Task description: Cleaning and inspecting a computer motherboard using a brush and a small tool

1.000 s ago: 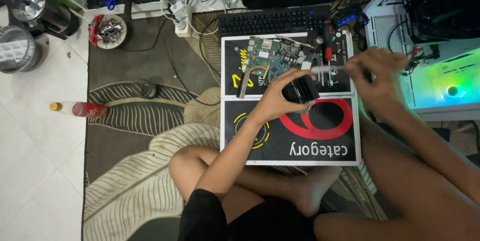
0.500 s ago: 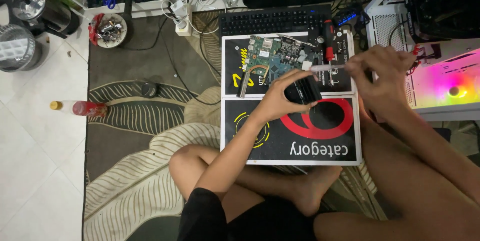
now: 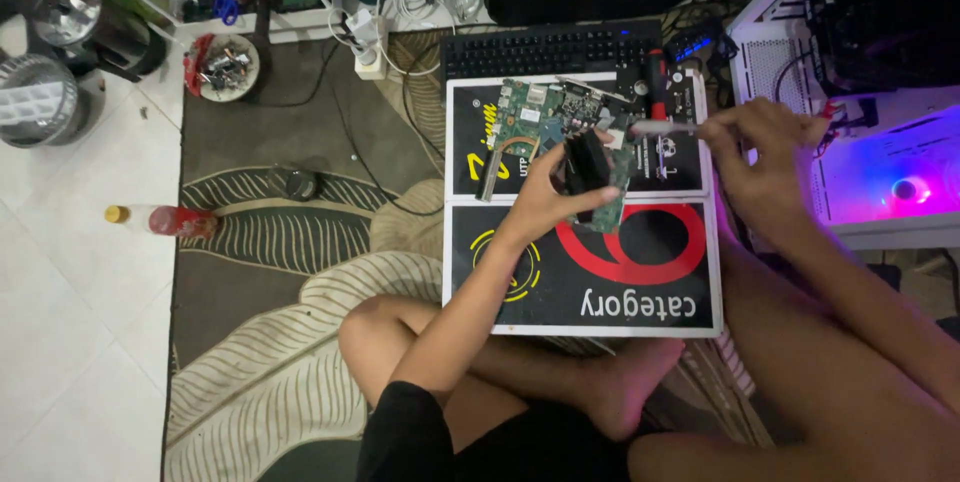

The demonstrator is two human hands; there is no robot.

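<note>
A green circuit board [image 3: 540, 107] lies on a flat black-and-white printed box [image 3: 600, 282] in front of my crossed legs. My left hand [image 3: 540, 200] grips a black blocky part [image 3: 588, 162] that rests on the board's near right corner. My right hand [image 3: 765, 157] is off the box's right edge and pinches a thin silver-tipped tool [image 3: 655, 127]. The tool points left, and its tip is just above the black part.
A black keyboard [image 3: 550, 47] and a red-handled screwdriver [image 3: 657, 72] sit behind the board. A finned copper cooler [image 3: 495, 167] lies left of my hand. An open computer case [image 3: 890, 182] glows purple at right. On the left are a rug, a red bottle [image 3: 165, 220] and a bowl of small parts [image 3: 225, 67].
The light inside the computer case went from green to pink to purple. My right hand shifted slightly right with the tool. The left hand kept its grip on the black part.
</note>
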